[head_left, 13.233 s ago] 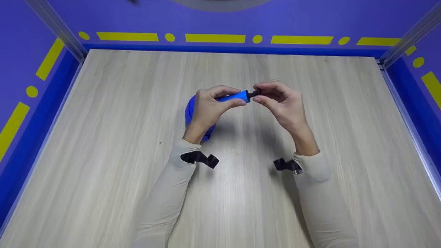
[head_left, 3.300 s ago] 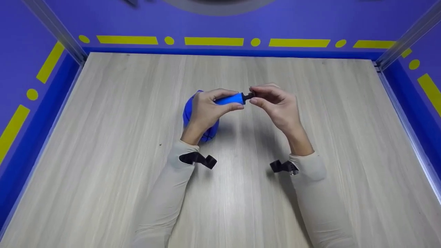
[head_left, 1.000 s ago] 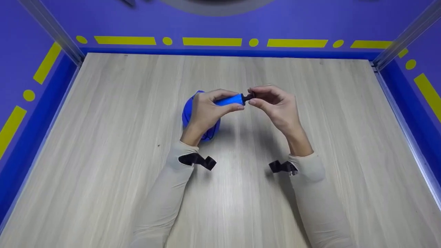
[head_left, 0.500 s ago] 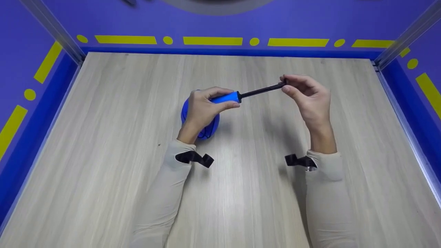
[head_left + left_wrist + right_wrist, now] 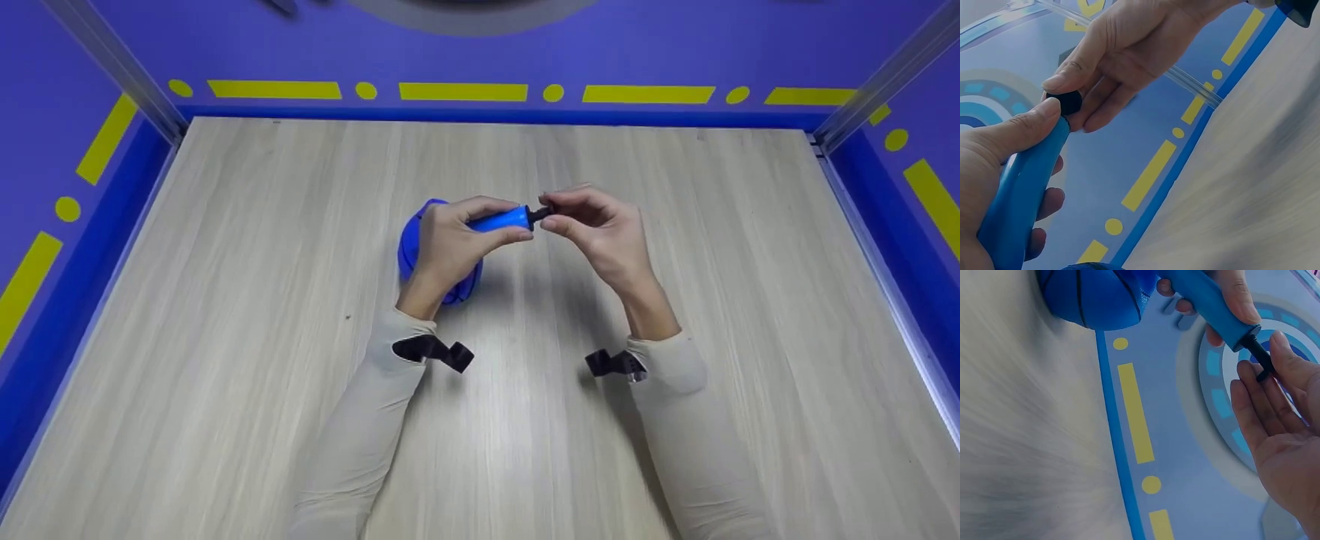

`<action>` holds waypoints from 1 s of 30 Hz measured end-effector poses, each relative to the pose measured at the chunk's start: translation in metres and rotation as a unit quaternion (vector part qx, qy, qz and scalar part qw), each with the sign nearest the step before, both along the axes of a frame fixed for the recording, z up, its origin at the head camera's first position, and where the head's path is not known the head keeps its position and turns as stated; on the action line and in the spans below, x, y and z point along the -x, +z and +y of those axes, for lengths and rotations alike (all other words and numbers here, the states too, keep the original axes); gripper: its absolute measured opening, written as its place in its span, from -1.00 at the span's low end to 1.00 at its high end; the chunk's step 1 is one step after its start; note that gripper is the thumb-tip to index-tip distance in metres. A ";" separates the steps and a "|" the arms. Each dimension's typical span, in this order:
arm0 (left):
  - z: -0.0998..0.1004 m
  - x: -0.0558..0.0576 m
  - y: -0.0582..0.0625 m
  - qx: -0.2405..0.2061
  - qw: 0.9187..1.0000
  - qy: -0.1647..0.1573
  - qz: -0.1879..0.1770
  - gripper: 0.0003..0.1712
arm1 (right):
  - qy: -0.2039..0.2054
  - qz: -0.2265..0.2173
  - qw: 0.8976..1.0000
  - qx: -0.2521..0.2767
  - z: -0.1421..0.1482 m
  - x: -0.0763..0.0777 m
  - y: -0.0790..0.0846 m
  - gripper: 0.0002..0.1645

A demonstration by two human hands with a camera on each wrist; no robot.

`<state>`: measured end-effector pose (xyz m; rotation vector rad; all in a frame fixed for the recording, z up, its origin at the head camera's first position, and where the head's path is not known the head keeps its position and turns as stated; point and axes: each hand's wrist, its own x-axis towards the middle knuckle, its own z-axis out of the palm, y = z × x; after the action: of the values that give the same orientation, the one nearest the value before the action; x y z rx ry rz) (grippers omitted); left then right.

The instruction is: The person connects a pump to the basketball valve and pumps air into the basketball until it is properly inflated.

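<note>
My left hand [image 5: 450, 236] grips the blue barrel of a hand pump [image 5: 502, 220]. With thumb and fingertips, my right hand [image 5: 604, 229] pinches the black plunger [image 5: 1261, 355] at its outer end. Only a short length of the plunger rod shows outside the barrel. A blue ball with black lines [image 5: 1095, 301] lies below and behind my left hand, partly covered by it in the head view. Where the pump's far end meets the ball is hidden by the left hand.
The hands are above a light wood-grain table [image 5: 540, 420]. Blue panels with yellow marks [image 5: 463, 91] stand along its back and both sides. Metal posts [image 5: 870, 97] rise at the back corners. A black camera mount [image 5: 442, 351] sits on each wrist.
Half a second ago my right hand had drawn the plunger far out to the right; now it has come back left and the rod is mostly inside the barrel. The ball looks fuller than 13 seconds ago.
</note>
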<state>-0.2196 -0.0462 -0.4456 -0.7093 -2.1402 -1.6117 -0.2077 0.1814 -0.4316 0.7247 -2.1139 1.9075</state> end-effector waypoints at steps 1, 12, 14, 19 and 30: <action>0.000 0.000 0.000 0.001 1.000 -0.002 -0.002 -0.61 | -0.002 0.000 1.000 -0.003 0.001 0.000 0.000 -0.67; -0.013 0.005 -0.002 -0.025 0.999 -0.012 -0.037 -0.62 | -0.081 0.023 0.996 0.038 0.038 0.004 0.015 -0.71; -0.014 0.005 -0.002 -0.028 0.999 -0.015 -0.042 -0.63 | -0.096 0.022 0.993 0.065 0.046 0.003 0.017 -0.72; -0.011 0.004 -0.001 -0.028 0.998 -0.018 -0.049 -0.61 | -0.089 0.011 0.991 0.101 0.047 0.003 0.019 -0.72; -0.001 0.001 -0.001 -0.016 0.999 -0.015 -0.034 -0.61 | -0.004 -0.003 1.000 0.018 0.002 0.000 0.001 -0.69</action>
<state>-0.2203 -0.0469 -0.4465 -0.6887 -2.1549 -1.7042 -0.2079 0.1836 -0.4309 0.7027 -2.0773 1.9407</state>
